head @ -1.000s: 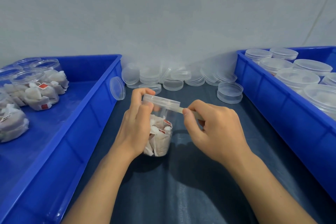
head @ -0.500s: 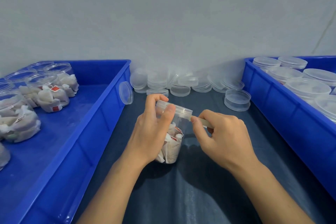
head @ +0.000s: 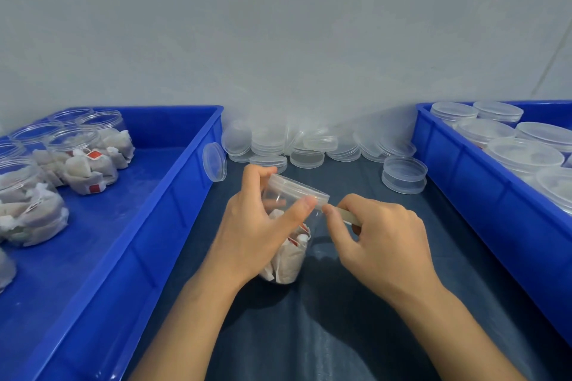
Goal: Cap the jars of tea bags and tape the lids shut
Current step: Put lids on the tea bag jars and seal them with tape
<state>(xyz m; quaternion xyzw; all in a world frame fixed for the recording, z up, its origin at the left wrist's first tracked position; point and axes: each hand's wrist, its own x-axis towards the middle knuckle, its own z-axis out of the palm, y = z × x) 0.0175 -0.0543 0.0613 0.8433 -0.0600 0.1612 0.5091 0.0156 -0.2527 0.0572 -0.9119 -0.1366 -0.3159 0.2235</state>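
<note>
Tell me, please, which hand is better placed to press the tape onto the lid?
The right hand: it already pinches the tape strip at the lid rim, while the left hand grips the jar.

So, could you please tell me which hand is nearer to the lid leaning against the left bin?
Left. The left hand, holding the jar, is just below the leaning lid; the right hand is farther right.
</note>
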